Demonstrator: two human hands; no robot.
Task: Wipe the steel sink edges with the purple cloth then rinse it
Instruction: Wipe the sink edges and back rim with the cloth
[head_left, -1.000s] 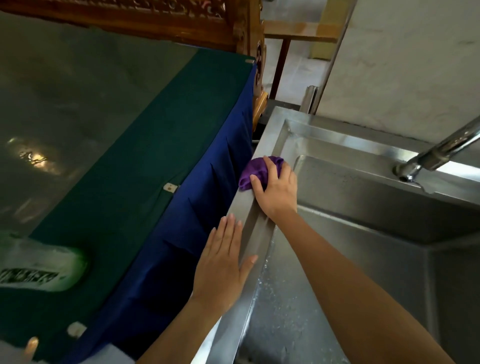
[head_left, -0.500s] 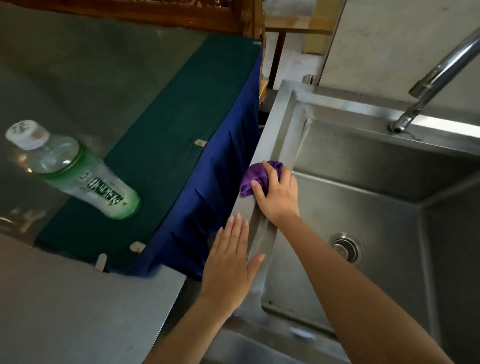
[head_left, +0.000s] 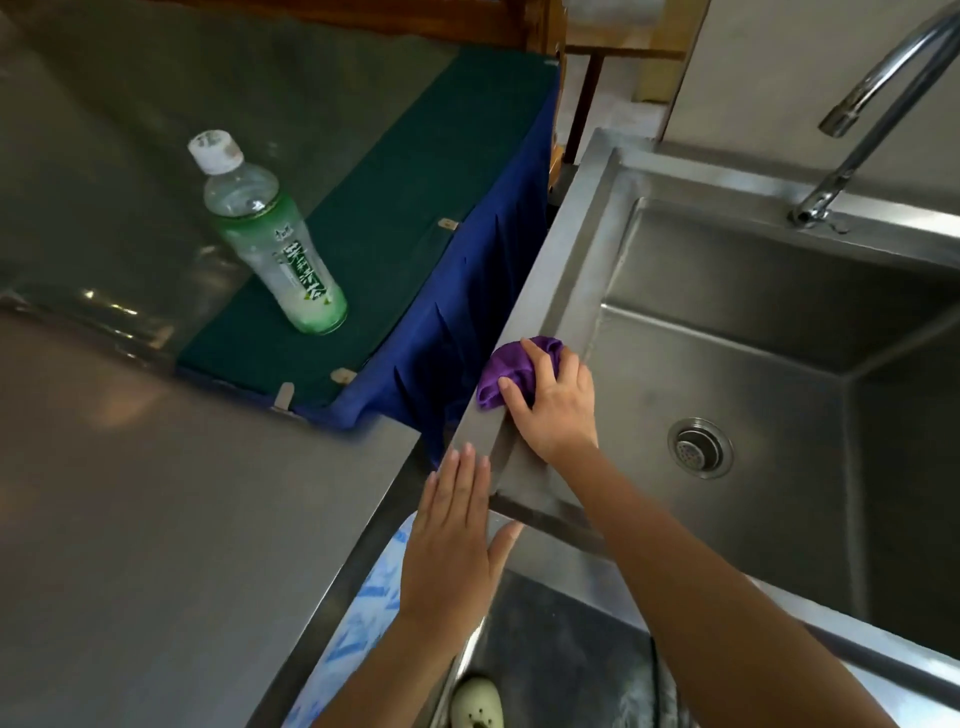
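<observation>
Bare forearms, no sleeves; pale shoe (head_left: 477, 702).

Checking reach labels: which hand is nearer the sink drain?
Right. The right hand presses the purple cloth on the sink's left rim, beside the drain; the left hand lies flat at the near-left corner, farther off.

Dim, soft daylight, coming from the upper right: bright strip on the sink rim (head_left: 883, 236) behind the faucet (head_left: 878, 98). Basin walls fall to dark grey, no hard shadows. Diffuse glare patches on the steel counter (head_left: 156, 493) and the clear sheet at left. Wide-angle bend: straight edges bow toward the corners. Bottle (head_left: 270, 234) label reads sharp; the frame's bottom edge and the counter's near corner are smeared, slight motion blur.
</observation>
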